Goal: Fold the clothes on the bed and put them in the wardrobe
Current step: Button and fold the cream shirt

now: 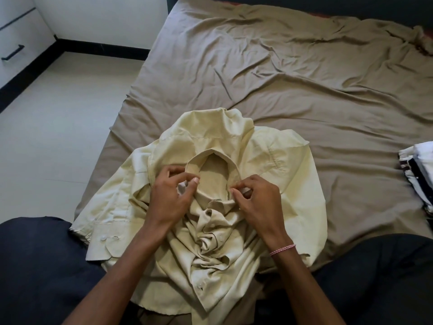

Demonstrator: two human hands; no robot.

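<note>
Both hands at the collar of the yellow shirt [269, 165], which lies on the bed [304, 78] right in front of me.
I see the left hand [168, 202] pinching the collar [198, 160] on its left and the right hand [257, 202] pinching its right, fingers curled narrow on the cloth. The shirt's long axis runs straight away from me, front bunched toward me, neither hand nearer.

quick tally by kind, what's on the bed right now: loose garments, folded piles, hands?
pale yellow shirt, unfolded: 1
folded pile, at the right edge: 1
hands pinching the shirt collar: 2 (left hand, right hand)
Total: 4
</note>
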